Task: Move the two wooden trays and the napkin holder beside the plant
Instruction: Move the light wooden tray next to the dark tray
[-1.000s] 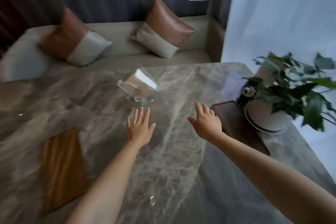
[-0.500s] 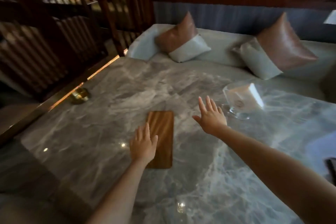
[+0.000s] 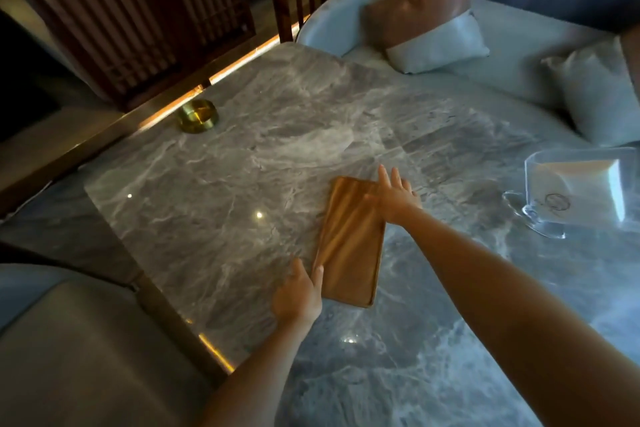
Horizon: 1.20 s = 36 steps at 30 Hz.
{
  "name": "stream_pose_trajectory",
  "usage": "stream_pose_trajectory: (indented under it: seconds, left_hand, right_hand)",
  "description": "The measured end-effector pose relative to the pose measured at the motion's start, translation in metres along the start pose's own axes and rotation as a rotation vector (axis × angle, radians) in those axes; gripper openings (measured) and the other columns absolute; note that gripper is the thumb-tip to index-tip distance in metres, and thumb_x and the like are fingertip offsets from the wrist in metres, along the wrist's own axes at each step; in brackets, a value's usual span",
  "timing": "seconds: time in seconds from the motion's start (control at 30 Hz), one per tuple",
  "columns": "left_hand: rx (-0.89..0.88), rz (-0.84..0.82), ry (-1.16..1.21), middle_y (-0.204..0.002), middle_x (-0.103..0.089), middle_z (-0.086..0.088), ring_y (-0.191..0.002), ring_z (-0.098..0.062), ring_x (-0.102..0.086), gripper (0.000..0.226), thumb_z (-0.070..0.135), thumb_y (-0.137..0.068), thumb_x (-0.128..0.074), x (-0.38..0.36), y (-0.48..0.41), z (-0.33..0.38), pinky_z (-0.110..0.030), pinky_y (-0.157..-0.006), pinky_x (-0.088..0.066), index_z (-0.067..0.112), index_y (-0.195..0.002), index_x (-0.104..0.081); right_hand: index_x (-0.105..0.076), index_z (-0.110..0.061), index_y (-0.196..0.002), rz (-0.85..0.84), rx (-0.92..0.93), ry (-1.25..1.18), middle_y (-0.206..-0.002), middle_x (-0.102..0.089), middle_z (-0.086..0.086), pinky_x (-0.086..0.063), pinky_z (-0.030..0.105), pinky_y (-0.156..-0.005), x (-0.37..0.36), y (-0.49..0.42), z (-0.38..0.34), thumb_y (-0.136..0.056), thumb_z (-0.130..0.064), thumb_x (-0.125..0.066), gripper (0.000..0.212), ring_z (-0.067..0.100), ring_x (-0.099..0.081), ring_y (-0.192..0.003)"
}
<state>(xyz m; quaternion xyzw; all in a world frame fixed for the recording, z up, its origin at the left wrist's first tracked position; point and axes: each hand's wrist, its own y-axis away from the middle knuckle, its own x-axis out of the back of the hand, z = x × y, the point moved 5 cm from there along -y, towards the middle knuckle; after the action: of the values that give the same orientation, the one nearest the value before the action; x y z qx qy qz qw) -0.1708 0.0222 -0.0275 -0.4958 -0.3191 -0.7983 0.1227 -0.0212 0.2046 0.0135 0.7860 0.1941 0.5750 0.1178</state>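
Observation:
A light wooden tray lies flat on the grey marble table, long side running away from me. My left hand rests with spread fingers at the tray's near left corner, thumb touching its edge. My right hand lies over the tray's far right corner, fingers apart. Neither hand has closed around the tray. A clear napkin holder with white napkins stands at the right edge of the view. The second tray and the plant are out of view.
A small brass ashtray sits near the table's far left edge. A grey sofa with brown-and-grey cushions runs along the far side. A padded seat is at the near left, and a dark slatted wooden screen stands behind.
My view has swung left, away from the plant and dark tray. Both hands have moved onto the light tray, the right one reaching its far corner, the left its near corner.

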Motion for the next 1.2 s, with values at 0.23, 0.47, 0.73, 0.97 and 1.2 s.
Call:
stream_pose_trajectory:
  seconds: [0.23, 0.47, 0.73, 0.97, 1.2]
  left_hand:
    - [-0.027, -0.033, 0.082, -0.112, -0.066, -0.019, -0.102, -0.037, -0.063, 0.049, 0.048, -0.093, -0.034, -0.014, 0.000, 0.006, -0.042, -0.084, -0.049, 0.010, -0.122, -0.042]
    - [0.016, -0.046, 0.123, -0.115, -0.065, -0.019, -0.104, -0.037, -0.062, 0.050, 0.046, -0.093, -0.037, -0.012, 0.001, 0.005, -0.041, -0.085, -0.048, 0.008, -0.127, -0.040]
    - [0.042, -0.043, 0.205, -0.123, -0.059, -0.024, -0.112, -0.040, -0.056, 0.048, 0.038, -0.093, -0.044, -0.004, -0.005, 0.005, -0.043, -0.092, -0.045, 0.004, -0.127, -0.042]
    - [-0.059, 0.007, 0.132, -0.129, -0.054, -0.024, -0.120, -0.038, -0.049, 0.048, 0.034, -0.091, -0.049, 0.017, -0.017, 0.031, -0.043, -0.101, -0.041, 0.004, -0.129, -0.044]
    - [-0.249, -0.058, 0.147, -0.130, -0.049, -0.031, -0.124, -0.042, -0.044, 0.048, 0.033, -0.091, -0.051, 0.022, -0.023, 0.103, -0.046, -0.105, -0.037, 0.005, -0.129, -0.044]
  right_hand:
    - [0.006, -0.019, -0.148, -0.091, 0.019, -0.009, -0.159, -0.001, 0.006, -0.017, 0.053, -0.113, -0.017, -0.029, 0.000, -0.090, -0.044, -0.048, 0.083, 0.032, -0.007, -0.144]
    - [-0.015, -0.010, -0.145, -0.049, 0.016, 0.033, -0.151, -0.021, 0.015, -0.028, 0.048, -0.111, -0.023, -0.028, 0.007, -0.087, -0.042, -0.054, 0.077, 0.037, -0.018, -0.138]
    - [-0.027, -0.006, -0.140, -0.043, -0.192, -0.062, -0.149, -0.022, 0.019, -0.031, 0.049, -0.108, -0.016, 0.007, 0.044, -0.085, -0.038, -0.060, 0.072, 0.040, -0.015, -0.138]
    - [-0.031, -0.005, -0.136, -0.013, -0.334, -0.234, -0.142, -0.032, 0.020, -0.035, 0.047, -0.105, -0.013, 0.062, 0.094, -0.087, -0.036, -0.057, 0.064, 0.040, -0.031, -0.132]
    - [-0.039, -0.006, -0.126, 0.092, -0.455, -0.412, -0.132, -0.047, 0.019, -0.044, 0.043, -0.093, 0.001, 0.123, 0.156, -0.085, -0.035, -0.059, 0.055, 0.036, -0.049, -0.119]
